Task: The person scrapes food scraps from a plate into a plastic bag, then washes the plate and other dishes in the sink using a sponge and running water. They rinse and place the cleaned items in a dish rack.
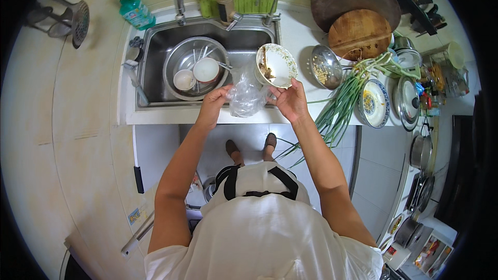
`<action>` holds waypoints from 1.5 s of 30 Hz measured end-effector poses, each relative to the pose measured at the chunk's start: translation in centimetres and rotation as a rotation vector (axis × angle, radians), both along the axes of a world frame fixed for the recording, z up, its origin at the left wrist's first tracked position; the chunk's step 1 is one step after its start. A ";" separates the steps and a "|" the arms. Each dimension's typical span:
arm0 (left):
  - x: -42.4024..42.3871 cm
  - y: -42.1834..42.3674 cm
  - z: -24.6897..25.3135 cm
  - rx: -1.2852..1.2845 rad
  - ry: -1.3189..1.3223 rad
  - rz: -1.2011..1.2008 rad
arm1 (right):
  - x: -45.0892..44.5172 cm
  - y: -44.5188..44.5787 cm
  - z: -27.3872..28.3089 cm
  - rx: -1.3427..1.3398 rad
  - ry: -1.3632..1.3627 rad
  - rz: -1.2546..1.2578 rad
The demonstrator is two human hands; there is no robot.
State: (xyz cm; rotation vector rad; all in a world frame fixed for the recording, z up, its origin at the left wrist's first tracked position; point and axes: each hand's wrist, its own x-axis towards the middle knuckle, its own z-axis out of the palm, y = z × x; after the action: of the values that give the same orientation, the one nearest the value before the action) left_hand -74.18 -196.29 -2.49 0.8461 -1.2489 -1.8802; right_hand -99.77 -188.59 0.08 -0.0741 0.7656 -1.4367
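A clear plastic bag (246,95) hangs between my two hands over the sink's front right edge. My left hand (212,107) pinches the bag's left side. In my right hand (291,101) is a white bowl with a leaf pattern (283,64), tilted, with brown food scraps along its left inner side; the fingers of that hand also touch the bag's right side. Left of the bag, a round metal basin (171,85) sits in the steel sink (153,50). It holds a small white cup (184,80), a white bowl (206,70) and several white sticks or utensil handles.
Right of the bowl stand a metal strainer (325,66) with pale pieces in it, green onions (340,109) overhanging the counter edge, a blue-rimmed plate (373,103) and a glass lid (407,103). The faucet (181,0) rises behind the sink; wooden boards (360,33) lean behind the strainer.
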 end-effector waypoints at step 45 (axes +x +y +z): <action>-8.0 -4.9 -4.4 0.056 -0.883 -0.469 | -5.1 1.2 6.4 -0.235 0.145 -0.085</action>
State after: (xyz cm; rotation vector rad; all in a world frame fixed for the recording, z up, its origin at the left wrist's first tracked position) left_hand -82.17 -201.23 -6.86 1.6274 -2.0628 -1.9452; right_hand -104.90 -187.36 6.51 -0.3330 0.7211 -1.6112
